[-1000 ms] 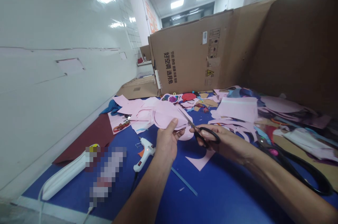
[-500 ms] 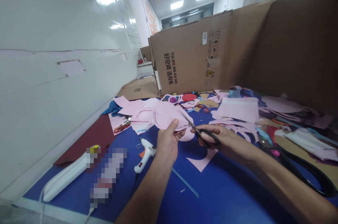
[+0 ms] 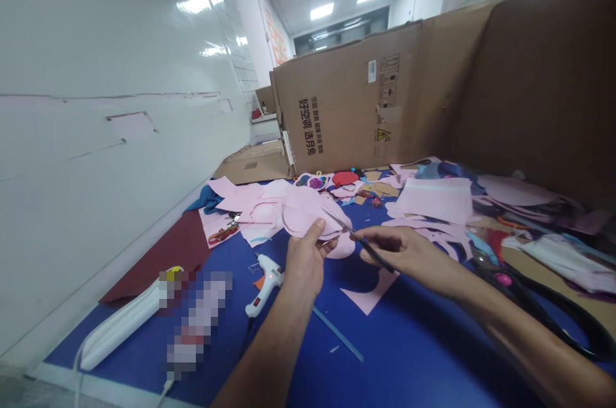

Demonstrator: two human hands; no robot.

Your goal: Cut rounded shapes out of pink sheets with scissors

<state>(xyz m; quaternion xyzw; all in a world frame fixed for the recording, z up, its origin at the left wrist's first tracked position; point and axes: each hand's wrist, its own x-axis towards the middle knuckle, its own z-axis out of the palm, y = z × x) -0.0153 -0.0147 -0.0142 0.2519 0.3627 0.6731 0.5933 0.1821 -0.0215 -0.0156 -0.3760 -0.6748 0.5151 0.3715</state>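
Observation:
A rounded pink sheet (image 3: 303,208), paper or felt, is pinched between the thumb and fingers of my left hand (image 3: 308,260). My right hand (image 3: 404,254) grips a pair of black-handled scissors (image 3: 373,251), whose blades lie at the right edge of the pink sheet. Below the scissors, a pink offcut (image 3: 368,296) with a curved edge rests on the blue table (image 3: 409,344). To the left of my left wrist lies a white hot glue gun (image 3: 264,283) with an orange trigger.
Big black-handled shears (image 3: 543,299) lie at the right. A white power strip (image 3: 125,321) and dark red sheet (image 3: 158,254) are on the left. Pink scraps (image 3: 433,199) are heaped along the back, before a tall cardboard box (image 3: 346,100). A thin blue strip (image 3: 339,334) lies in front.
The scissors have turned in my right hand, so their handles now show edge-on. My left hand and the pink sheet have hardly moved.

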